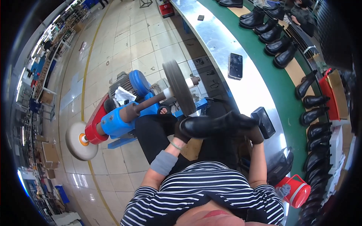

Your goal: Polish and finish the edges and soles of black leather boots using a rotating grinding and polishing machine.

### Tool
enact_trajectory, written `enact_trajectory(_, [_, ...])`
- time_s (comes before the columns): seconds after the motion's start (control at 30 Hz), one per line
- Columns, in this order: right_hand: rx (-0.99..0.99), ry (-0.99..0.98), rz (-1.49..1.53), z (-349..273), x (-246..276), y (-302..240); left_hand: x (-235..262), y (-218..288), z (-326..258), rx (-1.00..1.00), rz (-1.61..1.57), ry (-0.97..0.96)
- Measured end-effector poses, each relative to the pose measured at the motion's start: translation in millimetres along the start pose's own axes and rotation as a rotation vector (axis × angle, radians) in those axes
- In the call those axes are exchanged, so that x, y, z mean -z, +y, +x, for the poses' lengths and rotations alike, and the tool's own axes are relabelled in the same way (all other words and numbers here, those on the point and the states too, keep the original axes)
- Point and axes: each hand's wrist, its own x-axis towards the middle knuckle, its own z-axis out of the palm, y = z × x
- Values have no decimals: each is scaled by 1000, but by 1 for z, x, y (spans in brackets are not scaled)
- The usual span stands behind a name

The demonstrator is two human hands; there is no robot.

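Note:
A black leather boot lies crosswise over my lap, slightly smeared by motion. My left hand, in a dark glove, is closed around its left, rounded end. Also dark-gloved, my right hand grips the boot's right end, its fingers partly hidden by the leather. Just beyond the boot stands a dark buffing wheel on a shaft of a blue and red machine; its rim looks blurred. A black block sits beside my right hand at the bench edge.
The metal bench on the right bears a phone and a small dark piece. Past it, a green belt carries several black boots. A pale wheel is at the machine's left end. A red lidded bucket stands lower right.

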Motion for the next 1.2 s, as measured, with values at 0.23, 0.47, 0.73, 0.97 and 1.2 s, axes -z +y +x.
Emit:
enact_trajectory(0.23, [-13,345,214,29,-85,76,-69,163,-29,557,-297,-386])
enact_trajectory(0.47, [-12,629,115,43,-175,110,-53,95,-25,822,-430,49])
enact_trajectory(0.73, [33,264,-195,167,-158,171,6,46,28,816,-433,-110])
enact_trajectory(0.97, [-466,78,1000,190,-169,143,-2,38,20,647,-588,41])
enact_trajectory(1.2, [-594,-92,1322,177,-147,122,-45,31,4,228,-129,140])
